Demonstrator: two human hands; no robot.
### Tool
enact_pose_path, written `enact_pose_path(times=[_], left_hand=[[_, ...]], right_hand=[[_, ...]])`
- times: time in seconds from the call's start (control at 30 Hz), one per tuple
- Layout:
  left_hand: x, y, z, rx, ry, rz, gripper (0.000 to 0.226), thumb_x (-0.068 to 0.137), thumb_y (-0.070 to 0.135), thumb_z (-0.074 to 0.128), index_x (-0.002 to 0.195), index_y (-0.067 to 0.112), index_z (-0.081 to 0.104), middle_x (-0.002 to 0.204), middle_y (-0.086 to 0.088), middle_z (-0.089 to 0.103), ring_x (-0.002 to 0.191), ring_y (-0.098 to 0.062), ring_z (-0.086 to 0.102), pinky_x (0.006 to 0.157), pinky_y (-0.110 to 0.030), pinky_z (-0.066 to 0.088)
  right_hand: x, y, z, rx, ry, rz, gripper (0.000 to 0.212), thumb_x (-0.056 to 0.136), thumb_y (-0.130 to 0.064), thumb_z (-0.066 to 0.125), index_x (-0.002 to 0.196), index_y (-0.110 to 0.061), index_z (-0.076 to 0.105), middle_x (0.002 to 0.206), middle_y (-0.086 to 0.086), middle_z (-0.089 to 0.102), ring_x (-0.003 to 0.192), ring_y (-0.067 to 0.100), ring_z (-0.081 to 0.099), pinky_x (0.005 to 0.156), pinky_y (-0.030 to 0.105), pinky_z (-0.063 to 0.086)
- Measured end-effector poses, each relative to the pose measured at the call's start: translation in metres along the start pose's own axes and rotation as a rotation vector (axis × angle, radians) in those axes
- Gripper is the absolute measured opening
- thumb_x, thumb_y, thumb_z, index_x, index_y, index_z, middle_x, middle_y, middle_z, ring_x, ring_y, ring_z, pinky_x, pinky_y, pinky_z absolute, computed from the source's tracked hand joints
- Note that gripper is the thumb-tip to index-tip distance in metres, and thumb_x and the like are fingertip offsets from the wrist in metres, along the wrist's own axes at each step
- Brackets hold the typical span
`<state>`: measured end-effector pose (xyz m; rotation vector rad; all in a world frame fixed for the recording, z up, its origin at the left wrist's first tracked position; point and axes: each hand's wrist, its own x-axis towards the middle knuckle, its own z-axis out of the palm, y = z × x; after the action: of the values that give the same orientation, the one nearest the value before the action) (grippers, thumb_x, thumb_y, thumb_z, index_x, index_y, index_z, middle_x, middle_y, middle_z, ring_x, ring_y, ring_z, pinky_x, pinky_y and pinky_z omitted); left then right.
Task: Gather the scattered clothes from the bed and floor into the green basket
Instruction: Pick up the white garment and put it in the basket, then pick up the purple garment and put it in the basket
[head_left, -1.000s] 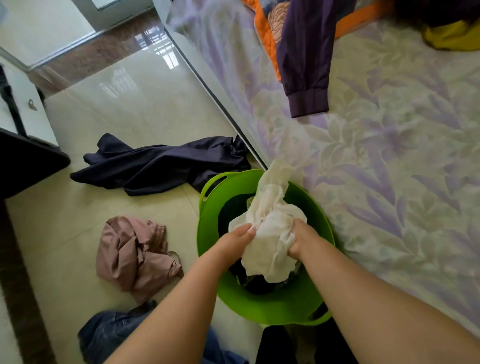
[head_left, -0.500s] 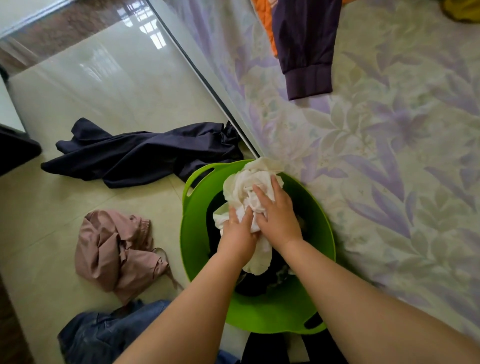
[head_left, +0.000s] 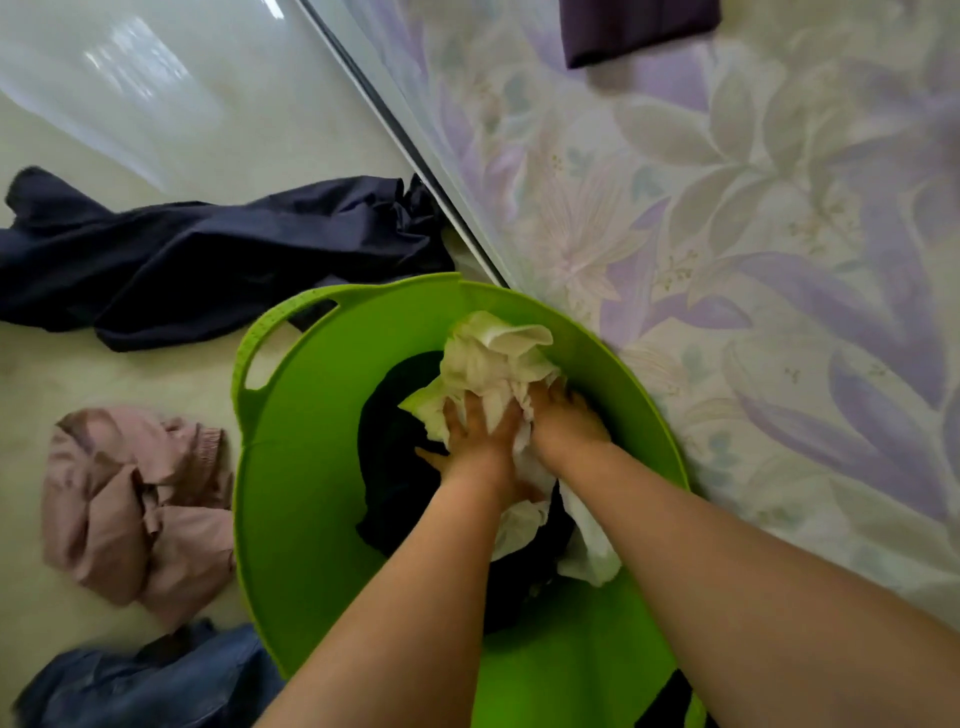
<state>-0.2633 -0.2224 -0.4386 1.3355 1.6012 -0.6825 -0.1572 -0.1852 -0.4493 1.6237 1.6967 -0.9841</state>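
A glossy pale tiled floor (head_left: 171, 104) reflecting window light runs beside a bed (head_left: 753, 234) with lilac floral sheeting.

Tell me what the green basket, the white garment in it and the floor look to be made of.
Round green basket: seemingly flexible moulded plastic, smooth, with a cut-out handle. Crumpled white garment: thin soft cloth, judging by the fine creases; fibre unclear. Pale floor: probably polished tile or stone, glossy with window reflections.

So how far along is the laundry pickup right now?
Partly done. Dark clothes already lie in the green basket. Left hand and right hand press a white garment onto them. Left: navy garment, pink garment and jeans on the floor, purple garment on the bed.
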Motion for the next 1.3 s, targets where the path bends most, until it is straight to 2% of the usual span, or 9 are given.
enact_pose_path(times=[0.27,0.4,0.47,0.63,0.77,1.0,1.07,1.17,1.3], left_hand=[[0.046,0.03,0.002,0.106,-0.14,-0.147,0.106,0.074,0.069,0.062,0.148,0.047,-0.01,0.158,-0.001,-0.024,0.146,-0.035,-0.02,0.11,-0.071,0.005],[0.014,0.034,-0.031,0.065,-0.147,-0.026,0.066,0.092,0.04,0.054,0.15,0.029,0.026,0.159,-0.011,0.018,0.144,-0.037,0.02,0.117,-0.05,0.023],[-0.011,0.04,-0.05,0.118,-0.199,-0.007,0.06,0.096,0.041,0.048,0.15,0.024,0.028,0.156,-0.008,0.027,0.141,-0.033,0.03,0.115,-0.045,0.028],[-0.075,0.042,-0.104,0.149,0.071,0.049,0.036,0.094,0.023,0.046,0.129,0.019,0.056,0.131,-0.007,0.059,0.119,-0.029,0.058,0.094,-0.04,0.047],[-0.1,0.07,-0.177,0.192,0.201,0.138,0.038,0.092,0.014,0.044,0.127,0.018,0.058,0.126,-0.009,0.062,0.114,-0.032,0.06,0.09,-0.04,0.05],[-0.107,0.152,-0.305,0.149,0.442,0.243,0.029,0.096,0.021,0.043,0.12,0.019,0.06,0.12,-0.01,0.062,0.107,-0.033,0.06,0.078,-0.034,0.046],[-0.102,0.179,-0.336,-0.113,0.613,0.252,0.022,0.092,0.025,0.053,0.112,0.017,0.055,0.118,-0.01,0.056,0.099,-0.034,0.06,0.077,-0.035,0.046],[-0.098,0.207,-0.381,-0.538,0.796,0.194,0.054,0.086,0.025,0.066,0.132,0.019,0.038,0.134,-0.012,0.037,0.11,-0.035,0.053,0.092,-0.04,0.047],[-0.077,0.23,-0.438,-0.571,0.853,0.151,0.089,0.082,0.033,0.071,0.15,0.022,0.014,0.153,-0.021,0.017,0.133,-0.041,0.038,0.107,-0.041,0.036]], right_hand=[[0.017,0.021,0.022,0.087,-0.138,0.052,0.069,0.098,-0.04,0.035,0.155,-0.018,0.003,0.161,0.01,0.006,0.146,0.031,0.018,0.12,0.041,0.018],[-0.02,0.018,-0.004,0.161,-0.017,0.054,0.053,0.097,-0.028,0.04,0.148,-0.023,0.028,0.155,0.008,0.027,0.138,0.031,0.032,0.114,0.041,0.029],[-0.034,0.009,-0.024,0.141,0.047,0.017,0.044,0.096,-0.026,0.042,0.14,-0.019,0.041,0.145,0.009,0.041,0.131,0.03,0.04,0.108,0.039,0.034],[-0.078,-0.024,-0.103,0.227,0.092,-0.045,0.035,0.096,-0.015,0.034,0.117,-0.014,0.062,0.124,0.011,0.061,0.113,0.03,0.057,0.089,0.032,0.043],[-0.097,-0.026,-0.185,0.336,0.163,-0.014,0.031,0.095,-0.014,0.03,0.098,-0.011,0.061,0.115,0.012,0.063,0.104,0.03,0.059,0.082,0.034,0.042],[-0.097,0.019,-0.321,0.312,0.347,-0.077,0.029,0.097,-0.022,0.041,0.12,-0.018,0.058,0.121,0.009,0.061,0.108,0.031,0.058,0.085,0.035,0.046],[-0.09,0.041,-0.353,0.346,0.378,-0.059,0.028,0.096,-0.024,0.044,0.12,-0.019,0.058,0.122,0.009,0.061,0.111,0.032,0.058,0.089,0.035,0.046],[-0.074,0.073,-0.381,0.412,0.404,-0.069,0.035,0.093,-0.014,0.044,0.125,-0.019,0.058,0.13,0.009,0.057,0.119,0.031,0.056,0.096,0.036,0.048],[-0.059,0.111,-0.403,0.464,0.425,-0.124,0.043,0.089,-0.009,0.042,0.128,-0.021,0.056,0.129,0.008,0.057,0.119,0.029,0.056,0.095,0.035,0.049]])
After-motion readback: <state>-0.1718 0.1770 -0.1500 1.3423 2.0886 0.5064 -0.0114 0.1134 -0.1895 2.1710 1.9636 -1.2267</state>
